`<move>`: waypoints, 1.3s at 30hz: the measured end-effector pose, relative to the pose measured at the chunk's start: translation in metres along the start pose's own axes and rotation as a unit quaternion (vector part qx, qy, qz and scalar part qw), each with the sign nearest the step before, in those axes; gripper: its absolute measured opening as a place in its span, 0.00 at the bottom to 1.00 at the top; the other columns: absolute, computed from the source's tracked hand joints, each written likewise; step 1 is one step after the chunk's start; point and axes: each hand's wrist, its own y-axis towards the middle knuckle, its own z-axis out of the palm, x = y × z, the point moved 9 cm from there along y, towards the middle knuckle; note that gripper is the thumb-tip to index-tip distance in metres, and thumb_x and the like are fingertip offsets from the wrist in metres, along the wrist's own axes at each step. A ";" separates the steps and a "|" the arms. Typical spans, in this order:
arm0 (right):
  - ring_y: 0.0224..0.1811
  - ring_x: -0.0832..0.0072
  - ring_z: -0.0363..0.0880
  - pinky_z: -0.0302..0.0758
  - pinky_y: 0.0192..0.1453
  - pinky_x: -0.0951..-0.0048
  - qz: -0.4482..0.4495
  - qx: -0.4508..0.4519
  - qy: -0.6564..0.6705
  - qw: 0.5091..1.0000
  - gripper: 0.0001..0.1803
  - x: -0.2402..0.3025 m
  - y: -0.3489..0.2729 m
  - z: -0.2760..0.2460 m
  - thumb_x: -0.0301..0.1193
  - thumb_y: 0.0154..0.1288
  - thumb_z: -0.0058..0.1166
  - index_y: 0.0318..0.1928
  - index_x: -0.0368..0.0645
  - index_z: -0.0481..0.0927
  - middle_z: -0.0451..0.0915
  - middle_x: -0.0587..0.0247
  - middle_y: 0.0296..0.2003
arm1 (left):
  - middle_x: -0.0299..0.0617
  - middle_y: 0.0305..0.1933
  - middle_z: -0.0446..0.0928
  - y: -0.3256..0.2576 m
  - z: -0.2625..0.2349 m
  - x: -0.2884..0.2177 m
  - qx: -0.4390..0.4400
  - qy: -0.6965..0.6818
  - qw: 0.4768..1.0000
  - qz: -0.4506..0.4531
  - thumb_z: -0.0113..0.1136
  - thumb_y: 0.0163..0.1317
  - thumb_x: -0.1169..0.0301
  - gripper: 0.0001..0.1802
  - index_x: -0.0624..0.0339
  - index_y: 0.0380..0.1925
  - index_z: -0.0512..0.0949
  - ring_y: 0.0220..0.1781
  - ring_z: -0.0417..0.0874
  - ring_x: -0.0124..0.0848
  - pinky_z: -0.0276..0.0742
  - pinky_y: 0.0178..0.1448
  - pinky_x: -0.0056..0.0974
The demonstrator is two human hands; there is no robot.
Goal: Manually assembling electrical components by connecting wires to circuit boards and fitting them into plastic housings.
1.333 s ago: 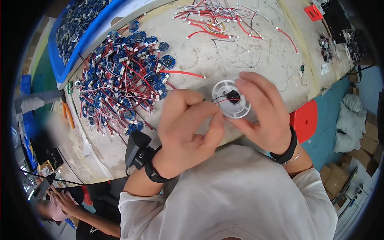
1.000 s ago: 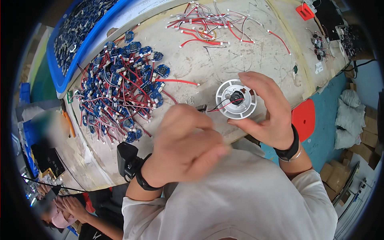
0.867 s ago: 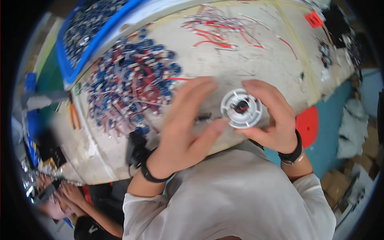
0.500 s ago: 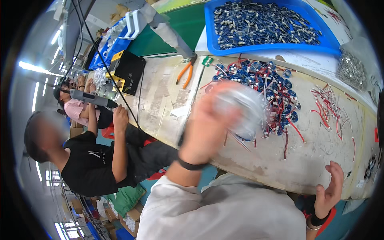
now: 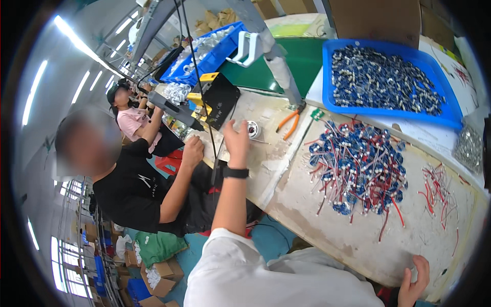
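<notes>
My left hand (image 5: pixel 237 140) is stretched out to the left over the worn workbench (image 5: pixel 317 225), a black watch on its wrist and its fingers apart. A small white spool (image 5: pixel 252 129) sits on the bench right at its fingertips; I cannot tell whether they touch it. My right hand (image 5: pixel 413 280) is curled at the bench's front edge at the lower right, and something small and pale may be between its fingers. A heap of blue parts with red wires (image 5: pixel 358 169) lies between the two hands.
A blue tray (image 5: pixel 327 71) full of small parts stands at the back. Orange pliers (image 5: pixel 288 123) and a black-and-yellow device (image 5: pixel 220 97) lie near the spool. Loose red wires (image 5: pixel 440 189) lie at the right. A person in a black shirt (image 5: pixel 138 189) sits close on the left.
My view has swung left. My left hand carried the white spool from in front of me out to the left end of the bench. My right hand dropped to the front edge.
</notes>
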 end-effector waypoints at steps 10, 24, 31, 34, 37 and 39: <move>0.37 0.53 0.73 0.70 0.42 0.62 0.012 -0.033 -0.020 0.999 0.13 -0.004 0.007 0.005 0.29 0.48 0.58 0.34 0.35 0.76 0.76 0.50 0.34 | 0.51 0.49 0.72 -0.223 -0.023 -0.306 0.440 -0.435 0.719 0.317 0.62 0.49 0.72 0.17 0.65 0.40 0.74 0.53 0.72 0.47 0.66 0.57 0.44; 0.42 0.63 0.69 0.67 0.48 0.66 -0.020 -0.063 -0.072 0.995 0.11 -0.022 -0.024 0.002 0.34 0.57 0.54 0.37 0.40 0.72 0.72 0.59 0.36 | 0.48 0.48 0.71 -0.271 0.011 -0.291 0.509 -0.415 0.718 0.231 0.53 0.60 0.77 0.09 0.69 0.40 0.74 0.46 0.73 0.36 0.70 0.46 0.34; 0.43 0.64 0.68 0.66 0.49 0.66 -0.034 -0.112 -0.049 0.992 0.09 -0.035 -0.030 0.009 0.32 0.56 0.54 0.34 0.41 0.72 0.70 0.61 0.37 | 0.49 0.45 0.74 -0.278 0.008 -0.294 0.531 -0.380 0.721 0.231 0.53 0.60 0.76 0.09 0.71 0.38 0.74 0.45 0.74 0.37 0.71 0.49 0.35; 0.43 0.66 0.67 0.66 0.49 0.67 -0.034 -0.130 -0.075 0.988 0.08 -0.034 -0.032 0.010 0.31 0.55 0.54 0.33 0.42 0.72 0.69 0.63 0.37 | 0.50 0.42 0.75 -0.279 0.005 -0.298 0.523 -0.364 0.721 0.272 0.54 0.60 0.74 0.09 0.71 0.37 0.75 0.42 0.75 0.37 0.72 0.47 0.35; 0.43 0.67 0.67 0.66 0.48 0.67 -0.033 -0.146 -0.089 0.985 0.07 -0.033 -0.031 0.008 0.31 0.55 0.54 0.32 0.43 0.71 0.69 0.64 0.36 | 0.50 0.42 0.75 -0.279 0.004 -0.300 0.517 -0.362 0.720 0.289 0.54 0.61 0.73 0.10 0.71 0.38 0.75 0.41 0.75 0.37 0.72 0.46 0.35; 0.43 0.67 0.67 0.66 0.48 0.67 -0.027 -0.152 -0.097 0.983 0.07 -0.033 -0.033 0.008 0.31 0.55 0.54 0.32 0.43 0.71 0.69 0.64 0.36 | 0.50 0.42 0.75 -0.280 0.005 -0.301 0.518 -0.369 0.717 0.286 0.54 0.61 0.72 0.11 0.71 0.38 0.75 0.40 0.75 0.36 0.72 0.45 0.35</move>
